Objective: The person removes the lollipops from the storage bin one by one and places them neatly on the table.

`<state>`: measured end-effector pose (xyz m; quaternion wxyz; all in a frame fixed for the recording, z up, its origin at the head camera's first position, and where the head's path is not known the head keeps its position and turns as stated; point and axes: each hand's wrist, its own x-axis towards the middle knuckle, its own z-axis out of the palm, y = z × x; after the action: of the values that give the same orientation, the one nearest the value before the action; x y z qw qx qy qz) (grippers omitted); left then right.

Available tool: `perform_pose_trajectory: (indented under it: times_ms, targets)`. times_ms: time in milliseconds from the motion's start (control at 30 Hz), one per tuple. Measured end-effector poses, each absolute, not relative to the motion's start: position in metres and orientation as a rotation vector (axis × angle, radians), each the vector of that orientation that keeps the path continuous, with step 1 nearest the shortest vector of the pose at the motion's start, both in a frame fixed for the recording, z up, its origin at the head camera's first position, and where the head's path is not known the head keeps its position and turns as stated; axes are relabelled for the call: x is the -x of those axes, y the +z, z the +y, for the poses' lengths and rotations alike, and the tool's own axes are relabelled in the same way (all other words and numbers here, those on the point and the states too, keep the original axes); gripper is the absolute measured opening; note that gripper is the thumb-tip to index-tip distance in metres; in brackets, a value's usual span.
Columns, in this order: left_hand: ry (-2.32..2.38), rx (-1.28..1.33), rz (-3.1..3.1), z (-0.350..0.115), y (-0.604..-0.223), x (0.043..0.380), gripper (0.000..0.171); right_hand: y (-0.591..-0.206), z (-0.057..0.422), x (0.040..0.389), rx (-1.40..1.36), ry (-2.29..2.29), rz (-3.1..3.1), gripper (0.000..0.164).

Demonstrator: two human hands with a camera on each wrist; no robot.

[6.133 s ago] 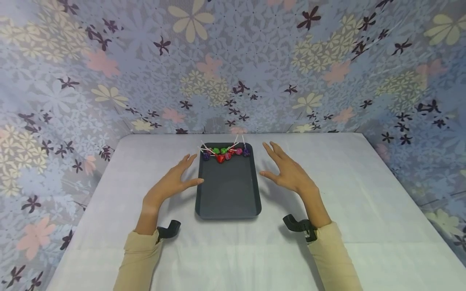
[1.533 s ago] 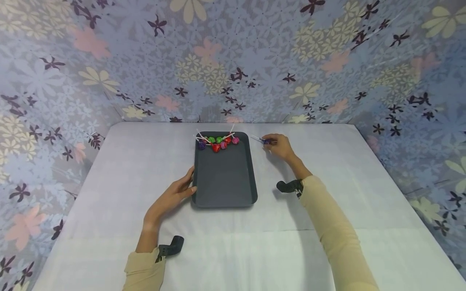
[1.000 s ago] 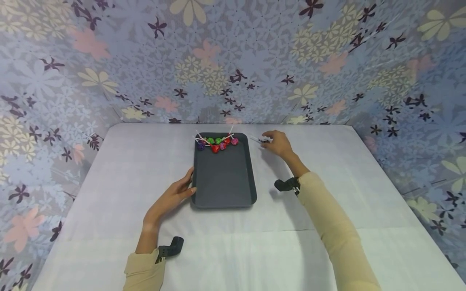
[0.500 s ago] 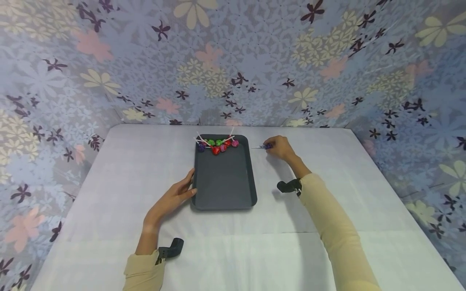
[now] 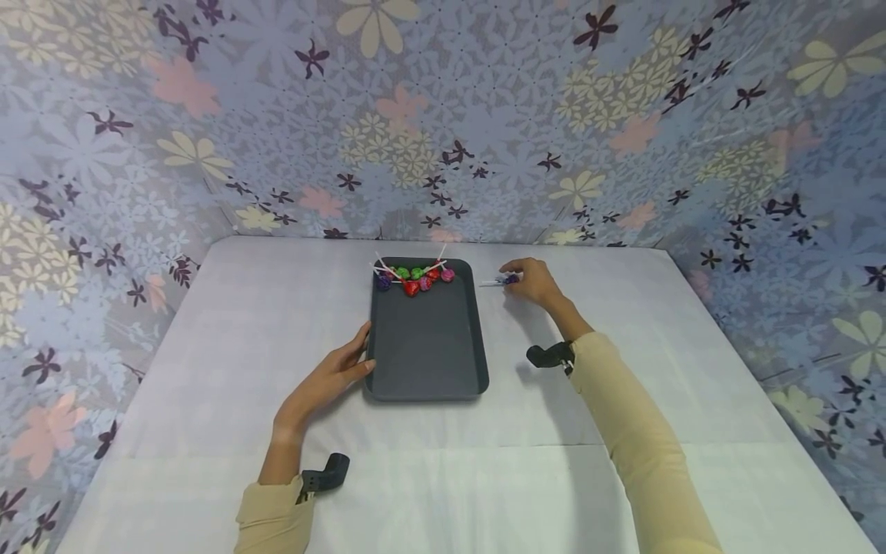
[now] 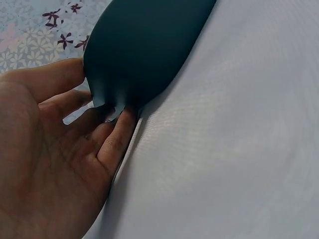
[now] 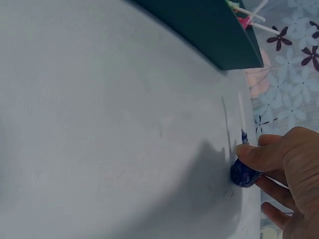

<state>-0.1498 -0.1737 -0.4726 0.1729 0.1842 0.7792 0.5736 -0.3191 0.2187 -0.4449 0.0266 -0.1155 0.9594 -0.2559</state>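
My right hand (image 5: 531, 281) is to the right of the tray and pinches a purple-blue wrapped lollipop (image 7: 244, 173) between thumb and fingers. Its white stick points left toward the tray, and its head is at or just above the white cloth. My left hand (image 5: 332, 375) grips the left rim of the dark grey tray (image 5: 429, 346), thumb at the rim and fingers against the outer wall, as the left wrist view shows. Inside the tray's far end lie several wrapped lollipops, among them a red one (image 5: 411, 288), a green one (image 5: 417, 273) and a pink one (image 5: 447, 275).
A white cloth (image 5: 443, 477) covers the table. Floral fabric (image 5: 443, 115) rises behind the table and at both sides. Several white lollipop sticks lean over the tray's far rim. A black camera mount sits at each wrist.
Earlier both hands were open beside the tray. Since then my left hand has taken its rim, and my right hand has moved the purple lollipop from its far right corner to the cloth's right side.
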Motion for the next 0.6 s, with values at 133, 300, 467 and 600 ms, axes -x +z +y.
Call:
perform_pose_trajectory:
  times_ms: [133, 300, 467, 600]
  targets:
    - [1.628, -0.516, 2.207, -0.173, -0.471, 0.149, 0.073, -0.44, 0.214, 0.318, 0.472, -0.849, 3.007, 0.034]
    - [1.628, -0.52, 2.21, -0.174, -0.472, 0.149, 0.073, -0.436, 0.198, 0.32, 0.546, -1.067, 2.958, 0.03]
    - [1.63, -0.534, 2.217, -0.174, -0.474, 0.149, 0.073, -0.431, 0.17, 0.321, 0.498, -1.215, 2.91, 0.029]
    - [1.636, -0.544, 2.219, -0.174, -0.475, 0.149, 0.072, -0.428, 0.152, 0.323, 0.597, -1.107, 2.924, 0.028]
